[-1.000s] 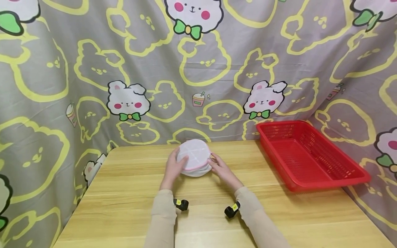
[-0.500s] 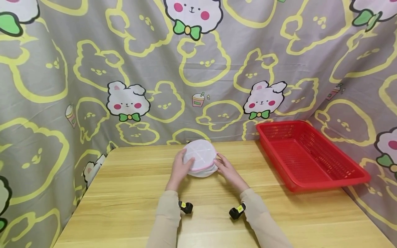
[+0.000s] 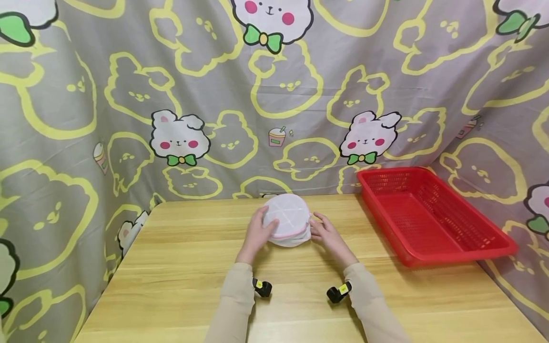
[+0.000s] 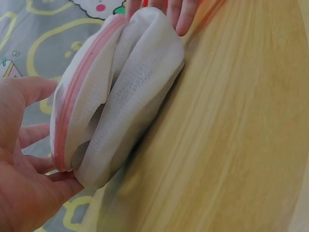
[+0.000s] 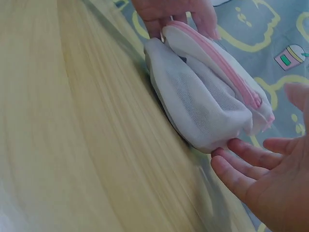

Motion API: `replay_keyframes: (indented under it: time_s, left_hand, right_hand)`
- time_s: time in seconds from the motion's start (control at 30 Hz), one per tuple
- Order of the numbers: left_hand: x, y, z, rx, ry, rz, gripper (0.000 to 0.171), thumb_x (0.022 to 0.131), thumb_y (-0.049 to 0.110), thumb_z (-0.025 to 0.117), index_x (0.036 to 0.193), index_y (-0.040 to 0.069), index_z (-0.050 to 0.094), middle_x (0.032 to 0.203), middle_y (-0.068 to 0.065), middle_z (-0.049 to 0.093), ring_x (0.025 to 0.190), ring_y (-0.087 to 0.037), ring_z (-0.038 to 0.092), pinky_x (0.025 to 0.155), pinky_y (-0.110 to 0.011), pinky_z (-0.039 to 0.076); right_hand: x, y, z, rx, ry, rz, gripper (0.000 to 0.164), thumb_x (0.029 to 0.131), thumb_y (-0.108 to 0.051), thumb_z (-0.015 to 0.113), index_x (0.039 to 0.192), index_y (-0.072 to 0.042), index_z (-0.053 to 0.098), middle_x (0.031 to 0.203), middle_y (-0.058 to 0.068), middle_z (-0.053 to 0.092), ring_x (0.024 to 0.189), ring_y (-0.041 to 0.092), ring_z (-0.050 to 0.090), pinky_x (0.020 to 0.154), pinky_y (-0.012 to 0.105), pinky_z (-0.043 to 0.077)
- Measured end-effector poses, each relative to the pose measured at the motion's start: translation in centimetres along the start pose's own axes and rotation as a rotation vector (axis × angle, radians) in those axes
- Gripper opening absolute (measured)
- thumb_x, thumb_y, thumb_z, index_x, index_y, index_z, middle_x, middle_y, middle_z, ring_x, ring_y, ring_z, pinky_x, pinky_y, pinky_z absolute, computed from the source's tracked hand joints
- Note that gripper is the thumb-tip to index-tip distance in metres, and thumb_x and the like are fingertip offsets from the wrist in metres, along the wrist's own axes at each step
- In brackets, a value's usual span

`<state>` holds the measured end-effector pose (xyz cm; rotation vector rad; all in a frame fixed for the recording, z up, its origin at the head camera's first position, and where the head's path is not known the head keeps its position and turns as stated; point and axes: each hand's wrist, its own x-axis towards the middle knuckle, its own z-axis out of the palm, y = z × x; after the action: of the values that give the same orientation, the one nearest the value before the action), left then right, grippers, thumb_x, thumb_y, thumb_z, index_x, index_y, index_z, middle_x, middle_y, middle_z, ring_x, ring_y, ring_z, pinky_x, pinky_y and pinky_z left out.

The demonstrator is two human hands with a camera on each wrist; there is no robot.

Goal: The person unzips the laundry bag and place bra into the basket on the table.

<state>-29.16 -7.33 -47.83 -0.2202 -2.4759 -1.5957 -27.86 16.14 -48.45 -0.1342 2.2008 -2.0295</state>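
Observation:
A round white mesh laundry bag [image 3: 286, 215] with a pink zipper sits near the back of the wooden table, its flat top tilted toward me. My left hand [image 3: 256, 234] holds its left side, thumb over the top and fingers around the edge. On the other side, my right hand [image 3: 331, 239] touches the bag with relaxed, spread fingers. In the right wrist view those fingertips [image 5: 227, 147] meet the lower mesh edge, close to the zipper pull [image 5: 257, 100]. Between the zipped top and the soft body, the left wrist view shows a folded gap in the mesh [image 4: 137, 82].
To the right stands a red plastic basket [image 3: 429, 259] with slotted sides, reaching past the table's right edge. A grey curtain [image 3: 300, 102] with cartoon prints hangs behind and on both sides. Black wrist cameras [image 3: 262, 287] sit at both cuffs above the wooden table [image 3: 180, 267].
Both hands and the laundry bag have shifted to the right across the table. The right hand's fingers have loosened and spread from the bag's edge. The basket has stayed in place.

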Motion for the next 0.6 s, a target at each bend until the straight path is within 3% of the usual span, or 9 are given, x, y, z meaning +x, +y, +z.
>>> replay_keyframes:
  time_s: [0.33,0.6]
  left_hand:
    - [0.1,0.2,0.6,0.005,-0.029,0.025,0.061,0.092,0.026,0.066,0.144,0.003,0.043,0.153,-0.023,0.034,0.144,-0.039,0.030,0.120,-0.052,0.023]
    - [0.1,0.2,0.5,0.027,-0.059,0.036,0.062,0.092,0.027,0.065,0.145,0.004,0.042,0.154,-0.023,0.032,0.145,-0.039,0.028,0.121,-0.051,0.022]
  right_hand:
    - [0.1,0.0,-1.2,-0.009,0.018,0.017,0.063,0.103,-0.033,0.046,0.152,-0.003,0.022,0.131,0.030,0.050,0.106,0.027,0.065,0.098,0.044,0.052]
    - [0.2,0.0,-2.0,-0.021,0.002,0.010,0.059,0.104,-0.029,0.045,0.151,0.000,0.025,0.129,0.030,0.052,0.102,0.024,0.065,0.099,0.046,0.051]
